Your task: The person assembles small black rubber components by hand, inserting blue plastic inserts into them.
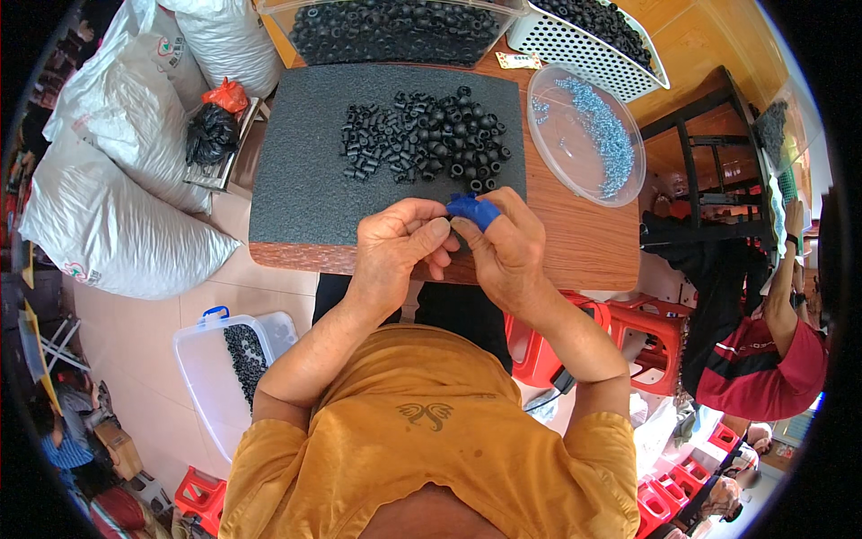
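At the near edge of the table, my left hand (395,241) and my right hand (514,244) meet fingertip to fingertip. Both are closed in a pinch; whatever small thing lies between them is mostly hidden, with only a dark bit showing. A blue wrapping (473,212) covers a finger of my right hand. Just beyond, on a dark grey mat (296,135), lie small black ribbed cylinders (366,139) to the left and larger rounded black hollow caps (467,135) to the right, the two groups touching.
Behind the mat stand a clear bin (395,36) of black parts and a white perforated basket (593,54). A round plastic lid (548,148) holds small bluish pieces. White sacks (126,216) and a clear tub (202,359) are at left; red stools (660,341) and a person (763,364) at right.
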{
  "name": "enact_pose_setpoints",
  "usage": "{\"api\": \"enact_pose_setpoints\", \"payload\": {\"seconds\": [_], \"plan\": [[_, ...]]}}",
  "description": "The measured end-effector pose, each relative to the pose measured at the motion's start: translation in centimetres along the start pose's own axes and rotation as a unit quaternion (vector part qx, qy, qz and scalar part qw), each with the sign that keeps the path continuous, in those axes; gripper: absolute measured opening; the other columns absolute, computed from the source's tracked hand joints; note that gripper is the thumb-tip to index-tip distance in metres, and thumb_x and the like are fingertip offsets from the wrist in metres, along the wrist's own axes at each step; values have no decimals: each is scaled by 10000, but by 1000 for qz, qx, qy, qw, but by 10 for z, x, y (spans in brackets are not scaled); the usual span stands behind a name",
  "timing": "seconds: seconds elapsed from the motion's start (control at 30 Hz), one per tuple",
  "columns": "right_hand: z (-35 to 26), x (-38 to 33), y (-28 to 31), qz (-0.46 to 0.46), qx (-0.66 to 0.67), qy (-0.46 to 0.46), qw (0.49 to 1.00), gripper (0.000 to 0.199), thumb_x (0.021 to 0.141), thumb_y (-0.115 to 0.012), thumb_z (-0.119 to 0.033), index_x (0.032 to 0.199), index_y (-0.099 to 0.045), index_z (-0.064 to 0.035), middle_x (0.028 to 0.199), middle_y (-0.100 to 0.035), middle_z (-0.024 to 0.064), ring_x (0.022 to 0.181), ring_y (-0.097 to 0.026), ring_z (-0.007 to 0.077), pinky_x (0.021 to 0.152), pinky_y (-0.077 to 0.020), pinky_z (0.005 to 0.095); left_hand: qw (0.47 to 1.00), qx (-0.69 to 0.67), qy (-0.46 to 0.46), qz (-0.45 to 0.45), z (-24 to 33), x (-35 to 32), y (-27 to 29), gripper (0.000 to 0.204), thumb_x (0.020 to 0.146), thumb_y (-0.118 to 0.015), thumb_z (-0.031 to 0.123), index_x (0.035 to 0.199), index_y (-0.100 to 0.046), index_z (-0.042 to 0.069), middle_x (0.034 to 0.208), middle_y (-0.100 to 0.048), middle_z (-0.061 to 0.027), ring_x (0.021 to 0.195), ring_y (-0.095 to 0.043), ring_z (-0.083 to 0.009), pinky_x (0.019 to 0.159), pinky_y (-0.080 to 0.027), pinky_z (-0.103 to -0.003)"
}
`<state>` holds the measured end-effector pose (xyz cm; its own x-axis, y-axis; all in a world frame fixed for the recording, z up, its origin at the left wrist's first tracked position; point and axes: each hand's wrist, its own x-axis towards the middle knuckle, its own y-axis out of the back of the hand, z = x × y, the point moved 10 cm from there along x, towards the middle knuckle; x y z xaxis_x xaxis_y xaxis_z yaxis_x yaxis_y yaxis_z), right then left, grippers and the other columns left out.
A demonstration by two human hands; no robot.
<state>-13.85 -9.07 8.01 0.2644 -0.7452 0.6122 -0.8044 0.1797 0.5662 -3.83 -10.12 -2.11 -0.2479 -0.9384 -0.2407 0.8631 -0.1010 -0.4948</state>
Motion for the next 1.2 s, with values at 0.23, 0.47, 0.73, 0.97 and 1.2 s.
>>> {"api": "enact_pose_setpoints", "payload": {"seconds": [0.23, 0.47, 0.73, 0.97, 1.2], "plan": [[0, -6, 2, 3, 44, -1, 999, 191, 674, -642, 41, 849, -570, 17, 732, -534, 134, 631, -518, 299, 513, -418, 366, 1000, -24, 14, -14, 0, 2, -2, 126, 818, -590, 70, 888, -590, -35, 676, -613, -102, 469, -535, -106, 389, -424, -214], [3, 2, 0, -55, 9, -47, 997, 307, 651, -712, -110, 877, -550, 19, 745, -522, 137, 652, -516, 311, 533, -419, 385, 998, -55, 2, 20, 1, 3, 2, 90, 801, -580, 39, 845, -588, -39, 699, -601, -82, 497, -549, -132, 452, -454, -231], [-14, -1, -18, -51, -111, 99, 988, 249, 591, -680, -119, 670, -462, -29, 662, -445, 118, 594, -470, 284, 496, -375, 382, 999, -30, -18, 38, 10, 1, -3, 64, 794, -594, 25, 822, -598, -33, 724, -599, -47, 617, -552, -94, 585, -459, -209], [-16, -4, -21, -41, -139, 161, 976, 258, 541, -638, -119, 571, -386, -73, 585, -388, 85, 526, -433, 246, 447, -351, 354, 999, -21, 13, 20, 1, 1, -2, 99, 817, -587, 66, 840, -601, -29, 724, -601, -42, 613, -550, -86, 572, -458, -208], [-17, -1, -13, -15, -136, 186, 973, 273, 530, -637, -119, 544, -367, -79, 559, -372, 76, 485, -418, 234, 414, -340, 340, 999, -13, 43, -12, -5, -1, 2, 159, 848, -568, 124, 874, -600, -29, 718, -605, -57, 592, -564, -109, 551, -468, -218]]}}
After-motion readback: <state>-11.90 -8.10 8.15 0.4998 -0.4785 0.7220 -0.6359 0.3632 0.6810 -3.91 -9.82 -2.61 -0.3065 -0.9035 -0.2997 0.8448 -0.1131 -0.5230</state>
